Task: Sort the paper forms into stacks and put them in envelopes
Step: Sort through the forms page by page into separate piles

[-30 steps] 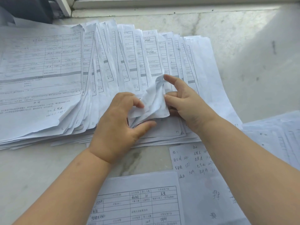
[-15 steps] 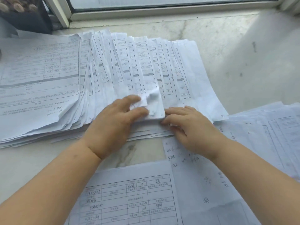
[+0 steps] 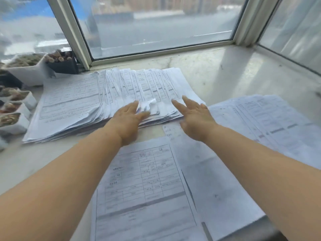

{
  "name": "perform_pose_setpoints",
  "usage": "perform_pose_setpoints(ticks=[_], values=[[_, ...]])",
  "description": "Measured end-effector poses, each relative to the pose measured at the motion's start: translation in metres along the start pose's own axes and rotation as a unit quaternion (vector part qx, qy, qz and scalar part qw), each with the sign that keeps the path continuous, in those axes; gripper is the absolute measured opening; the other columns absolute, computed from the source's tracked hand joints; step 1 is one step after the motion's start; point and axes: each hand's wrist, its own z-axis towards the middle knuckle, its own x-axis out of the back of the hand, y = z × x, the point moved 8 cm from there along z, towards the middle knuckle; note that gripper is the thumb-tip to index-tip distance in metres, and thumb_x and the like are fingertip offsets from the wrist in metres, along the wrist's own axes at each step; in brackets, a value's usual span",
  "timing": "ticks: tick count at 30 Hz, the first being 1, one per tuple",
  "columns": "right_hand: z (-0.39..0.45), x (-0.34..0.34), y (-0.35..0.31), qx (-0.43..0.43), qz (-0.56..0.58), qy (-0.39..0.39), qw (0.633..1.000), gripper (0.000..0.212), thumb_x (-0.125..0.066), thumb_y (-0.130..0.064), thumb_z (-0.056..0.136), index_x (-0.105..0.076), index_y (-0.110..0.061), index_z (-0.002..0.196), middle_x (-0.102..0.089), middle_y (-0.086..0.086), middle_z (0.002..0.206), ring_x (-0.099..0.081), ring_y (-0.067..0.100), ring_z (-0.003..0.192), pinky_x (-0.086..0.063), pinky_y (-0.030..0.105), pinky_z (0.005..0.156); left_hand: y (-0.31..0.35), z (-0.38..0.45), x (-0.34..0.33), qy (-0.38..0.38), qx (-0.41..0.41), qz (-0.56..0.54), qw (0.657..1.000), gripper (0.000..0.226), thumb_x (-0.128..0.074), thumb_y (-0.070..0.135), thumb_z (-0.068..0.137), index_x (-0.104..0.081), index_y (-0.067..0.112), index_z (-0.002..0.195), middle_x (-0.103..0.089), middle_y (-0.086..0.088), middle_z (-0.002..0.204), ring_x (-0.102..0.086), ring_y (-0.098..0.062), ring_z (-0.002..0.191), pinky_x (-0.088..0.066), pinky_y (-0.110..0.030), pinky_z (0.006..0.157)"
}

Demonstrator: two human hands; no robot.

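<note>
Both hands lie flat with fingers stretched out and gripping nothing. The left hand rests on the near edge of the fanned stack of forms, its fingertips just beside a crumpled white corner that sticks up from the sheets. The right hand reaches over the stack's right near corner, fingers spread wide and pointing away; whether they press the paper or hover just above it cannot be told. The stack lies on the pale marble counter below the window, its sheets spread sideways so that a strip of each printed table shows, with a full form face up at the left end. Nearer the person, between the forearms, a single printed form lies flat, and just to its right a sheet with faint handwriting overlaps the counter edge. Further right lies a second spread of forms, apart from the fanned stack. At the far left stand small white pots with plants, and a dark pot sits by the window frame.
</note>
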Motion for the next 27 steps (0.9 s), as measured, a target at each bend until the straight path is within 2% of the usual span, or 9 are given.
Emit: perform_pose_setpoints(ticks=[3,4,6,9,12,15,19,23,27], values=[[-0.081,0.025,-0.011,-0.006,0.159,0.11,0.981,0.061,-0.046,-0.018,0.099,-0.021,-0.031,0.153,-0.02,-0.005,0.161,-0.016,0.012,0.147,-0.014,0.03,0.117,0.021,-0.073,0.023,0.11,0.009,-0.132,0.985,0.062,-0.046,0.004,0.091,-0.031,0.025,0.148,-0.014,-0.007,0.16,-0.014,-0.024,0.146,-0.011,-0.03,0.117],[-0.111,0.022,-0.013,-0.008,0.214,0.13,0.968,0.054,-0.05,-0.018,0.098,-0.035,-0.027,0.149,-0.035,-0.007,0.153,-0.03,0.009,0.14,-0.024,0.024,0.111,0.031,-0.103,0.022,0.133,-0.003,-0.157,0.979,0.055,-0.049,0.007,0.092,-0.039,0.022,0.144,-0.025,-0.005,0.156,-0.023,-0.023,0.143,-0.016,-0.027,0.115],[-0.164,0.004,-0.018,-0.014,0.279,0.134,0.951,0.035,-0.057,-0.019,0.095,-0.058,-0.025,0.129,-0.06,-0.013,0.125,-0.053,0.003,0.112,-0.036,0.017,0.093,0.053,-0.165,0.011,0.166,-0.039,-0.205,0.964,0.042,-0.055,0.012,0.092,-0.052,0.02,0.133,-0.043,0.002,0.144,-0.037,-0.015,0.134,-0.022,-0.016,0.107],[-0.22,-0.031,-0.02,-0.028,0.3,0.104,0.948,0.011,-0.064,-0.02,0.09,-0.069,-0.026,0.098,-0.067,-0.016,0.083,-0.059,0.002,0.077,-0.043,0.012,0.069,0.087,-0.237,-0.023,0.146,-0.066,-0.246,0.956,0.031,-0.062,0.029,0.09,-0.061,0.026,0.121,-0.049,0.016,0.13,-0.042,-0.002,0.123,-0.017,0.0,0.097],[-0.26,-0.052,-0.007,-0.077,0.317,0.117,0.938,0.013,-0.066,-0.022,0.088,-0.066,-0.027,0.075,-0.064,-0.013,0.066,-0.057,0.002,0.067,-0.042,0.014,0.061,0.11,-0.268,-0.058,0.1,-0.08,-0.275,0.953,0.04,-0.064,0.05,0.081,-0.063,0.031,0.116,-0.048,0.019,0.13,-0.039,0.003,0.123,-0.021,-0.003,0.101],[-0.29,-0.071,0.016,-0.151,0.311,0.127,0.93,0.022,-0.064,-0.025,0.089,-0.062,-0.022,0.067,-0.062,-0.011,0.062,-0.056,0.004,0.064,-0.044,0.021,0.062,0.123,-0.276,-0.079,0.065,-0.09,-0.284,0.952,0.047,-0.067,0.055,0.078,-0.06,0.033,0.119,-0.043,0.021,0.131,-0.037,0.003,0.124,-0.017,-0.002,0.1],[-0.303,-0.102,0.027,-0.208,0.365,0.065,0.905,0.019,-0.062,-0.023,0.09,-0.066,-0.018,0.072,-0.072,-0.008,0.07,-0.067,0.011,0.075,-0.054,0.036,0.076,0.128,-0.274,-0.086,0.074,-0.096,-0.261,0.958,0.033,-0.07,0.045,0.081,-0.062,0.032,0.11,-0.046,0.02,0.129,-0.041,-0.001,0.122,-0.015,0.002,0.093],[-0.303,-0.116,0.022,-0.231,0.473,0.041,0.849,0.011,-0.062,-0.018,0.091,-0.068,-0.012,0.085,-0.074,-0.002,0.075,-0.071,0.014,0.077,-0.056,0.029,0.068,0.12,-0.271,-0.089,0.062,-0.078,-0.299,0.949,0.027,-0.075,0.043,0.077,-0.066,0.036,0.101,-0.049,0.025,0.125,-0.044,0.007,0.116,-0.023,0.0,0.093],[-0.301,-0.13,0.018,-0.257,0.554,0.012,0.792,0.011,-0.063,-0.02,0.092,-0.068,-0.011,0.097,-0.074,0.009,0.09,-0.073,0.018,0.081,-0.054,0.023,0.062,0.111,-0.268,-0.092,0.038,-0.049,-0.375,0.925,0.017,-0.079,0.036,0.075,-0.069,0.038,0.089,-0.054,0.029,0.117,-0.049,0.012,0.111,-0.029,-0.001,0.092]])
